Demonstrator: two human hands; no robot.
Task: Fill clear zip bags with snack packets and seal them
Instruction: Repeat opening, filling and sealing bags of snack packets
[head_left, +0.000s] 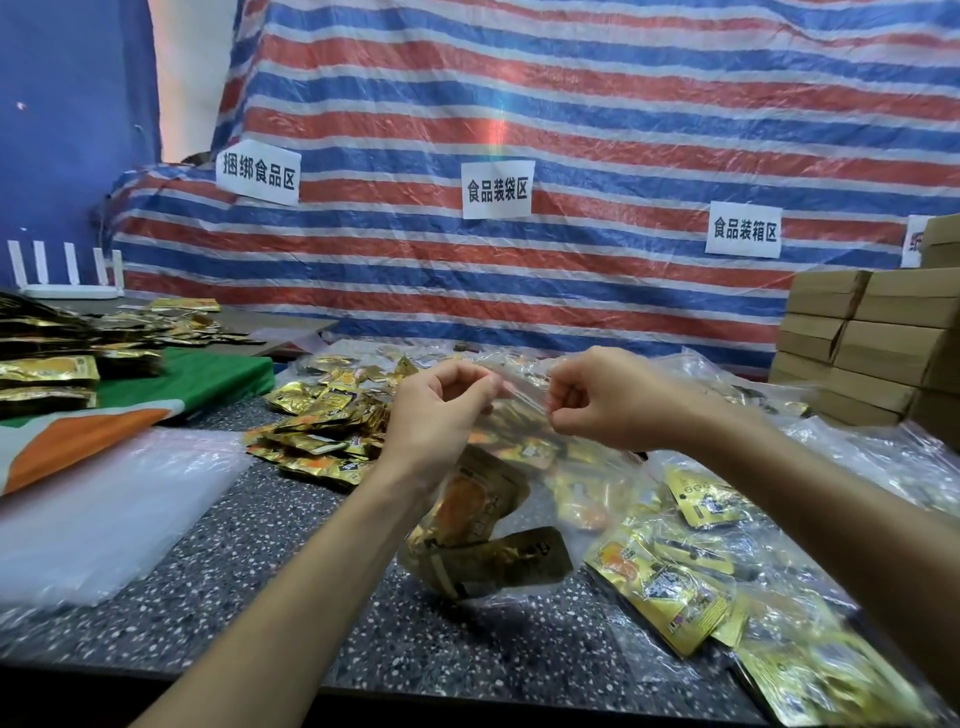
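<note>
From my station I have the clear zip bag held up at the centre of the frame, above the speckled table. The left hand and right hand each pinch its top edge between thumb and curled fingers, close together. I judge this to be the grip for pressing the zip strip closed along its length. The mouth points up, toward the striped tarp. The bag's long axis runs down from the hands to the lower centre, where the gold snack packets sag inside and their weight pulls the strip taut. I cannot tell whether the strip is sealed. Loose packets lie left of centre, empty bags at lower left, filled bags at lower right.
</note>
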